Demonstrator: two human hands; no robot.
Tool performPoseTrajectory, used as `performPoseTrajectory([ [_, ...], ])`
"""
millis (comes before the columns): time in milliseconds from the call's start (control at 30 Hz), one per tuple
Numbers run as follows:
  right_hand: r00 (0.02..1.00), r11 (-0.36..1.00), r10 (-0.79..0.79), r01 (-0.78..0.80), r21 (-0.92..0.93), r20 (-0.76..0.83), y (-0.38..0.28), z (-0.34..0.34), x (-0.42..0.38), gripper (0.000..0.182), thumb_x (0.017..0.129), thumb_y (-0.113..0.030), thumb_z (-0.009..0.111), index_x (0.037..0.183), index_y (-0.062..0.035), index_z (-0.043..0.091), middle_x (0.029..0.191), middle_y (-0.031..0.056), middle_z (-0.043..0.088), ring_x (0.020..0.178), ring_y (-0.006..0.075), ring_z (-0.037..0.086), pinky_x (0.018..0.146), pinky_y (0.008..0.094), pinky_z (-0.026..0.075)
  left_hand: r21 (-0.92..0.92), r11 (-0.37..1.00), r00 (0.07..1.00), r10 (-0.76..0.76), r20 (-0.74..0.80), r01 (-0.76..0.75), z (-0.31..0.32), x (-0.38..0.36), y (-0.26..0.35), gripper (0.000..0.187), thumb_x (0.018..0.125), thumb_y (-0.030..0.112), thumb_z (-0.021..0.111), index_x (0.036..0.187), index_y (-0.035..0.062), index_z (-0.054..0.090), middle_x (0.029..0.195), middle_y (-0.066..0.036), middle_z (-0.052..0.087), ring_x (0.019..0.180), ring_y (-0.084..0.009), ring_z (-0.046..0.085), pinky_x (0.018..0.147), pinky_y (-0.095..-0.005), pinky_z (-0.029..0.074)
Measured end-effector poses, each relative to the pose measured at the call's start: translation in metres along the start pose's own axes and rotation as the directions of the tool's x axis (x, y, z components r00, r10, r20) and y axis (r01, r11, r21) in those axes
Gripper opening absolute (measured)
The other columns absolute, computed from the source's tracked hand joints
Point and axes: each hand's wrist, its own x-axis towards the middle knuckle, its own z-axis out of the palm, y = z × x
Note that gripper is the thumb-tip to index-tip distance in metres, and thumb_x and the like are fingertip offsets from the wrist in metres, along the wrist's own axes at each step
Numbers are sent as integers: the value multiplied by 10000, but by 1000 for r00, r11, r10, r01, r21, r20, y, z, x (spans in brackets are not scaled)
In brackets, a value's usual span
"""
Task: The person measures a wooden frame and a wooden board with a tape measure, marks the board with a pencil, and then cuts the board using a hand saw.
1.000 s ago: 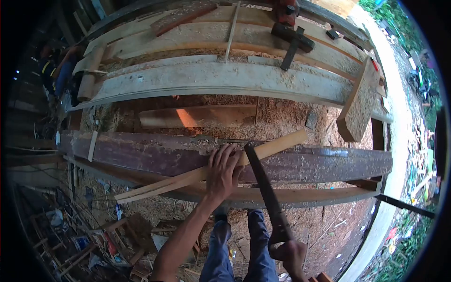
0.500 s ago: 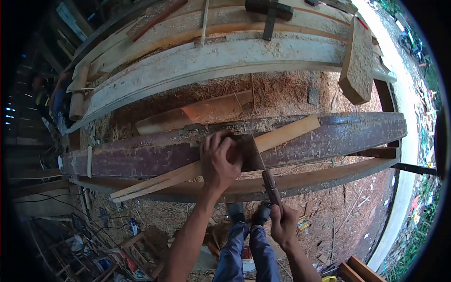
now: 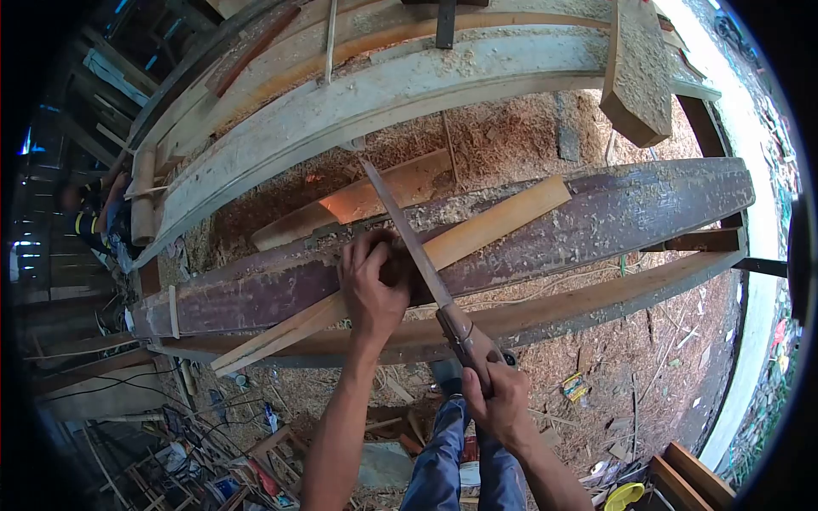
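A pale wooden strip (image 3: 503, 223) lies at a slant across a dark, scuffed plank (image 3: 630, 217). My left hand (image 3: 372, 285) is closed over the strip near its middle, its fingers curled at the far edge. My right hand (image 3: 497, 399) is wrapped round the dark handle of a handsaw (image 3: 409, 234). The saw's narrow-looking blade crosses the strip just right of my left hand, its tip pointing away to the upper left. Whether the teeth are inside the wood cannot be made out.
Behind stands a long pale beam (image 3: 324, 128) with shavings, a hammer-like tool (image 3: 446, 24) and a thick wood block (image 3: 639, 77). A brown beam (image 3: 579, 302) runs along the near side. Sawdust covers the ground. Another person (image 3: 106, 209) is at the far left.
The saw has turned from showing its broad face to nearly edge-on, and its handle has come back toward me. My left hand stays on the strip. The whole view has shifted slightly.
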Motion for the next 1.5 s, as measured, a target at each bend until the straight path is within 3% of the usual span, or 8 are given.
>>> performPoseTrajectory([
  [867,941,950,312,-305,-72,133,7,-33,-61,298,882,-208,602,682,12,593,538,171,533,471,315,576,458,385,417,-26,1000,1000,-16,-20,15,-8,3,5,186,659,73,694,720,48,520,986,-57,593,966,-291,522,843,-417,393],
  [933,962,963,264,-259,-71,73,-4,-28,-55,321,905,-165,547,630,1,535,444,78,392,370,151,427,400,340,322,-9,999,999,-44,-5,44,-7,4,5,198,654,80,707,716,55,520,995,-48,600,975,-285,524,848,-414,390],
  [967,948,949,303,-290,-126,97,-10,-25,-50,325,888,-231,608,668,8,590,533,171,542,448,313,568,437,379,405,-11,999,999,-49,-10,49,-7,4,4,198,654,80,707,716,55,520,995,-48,600,975,-285,524,848,-414,390],
  [1000,948,948,304,-291,-130,98,-18,-21,-38,325,888,-231,608,668,8,590,533,171,542,448,313,568,437,379,405,-9,998,998,-59,2,59,-7,4,3,201,652,81,711,716,55,521,998,-44,602,979,-285,523,850,-411,389],
  [1067,947,949,315,-314,-40,53,-31,-17,-18,325,911,-168,546,641,12,555,434,67,377,361,142,389,391,340,292,-13,998,998,-64,25,64,-6,1,5,205,650,83,715,716,56,522,1001,-40,604,982,-284,523,851,-407,387],
  [1233,973,973,223,-220,-65,49,-24,-39,-53,312,898,-184,561,663,15,607,436,110,457,383,185,543,407,339,391,-18,1000,1000,-11,-24,11,-8,5,4,185,657,72,699,720,52,525,976,-43,601,956,-286,526,824,-405,393],
  [1467,983,978,172,-162,-133,66,-30,-20,-5,307,905,-201,570,711,33,616,453,169,475,380,248,543,409,360,395,2,998,998,-62,10,61,-3,2,1,174,687,145,721,738,70,572,990,-29,588,971,-275,520,879,-414,382],
  [1500,961,964,261,-254,-83,87,-33,-27,-19,320,906,-206,569,702,35,617,446,159,469,386,238,550,409,365,395,3,998,998,-60,15,60,-5,3,2,168,690,144,719,739,71,575,985,-28,588,972,-276,521,875,-415,383],
])
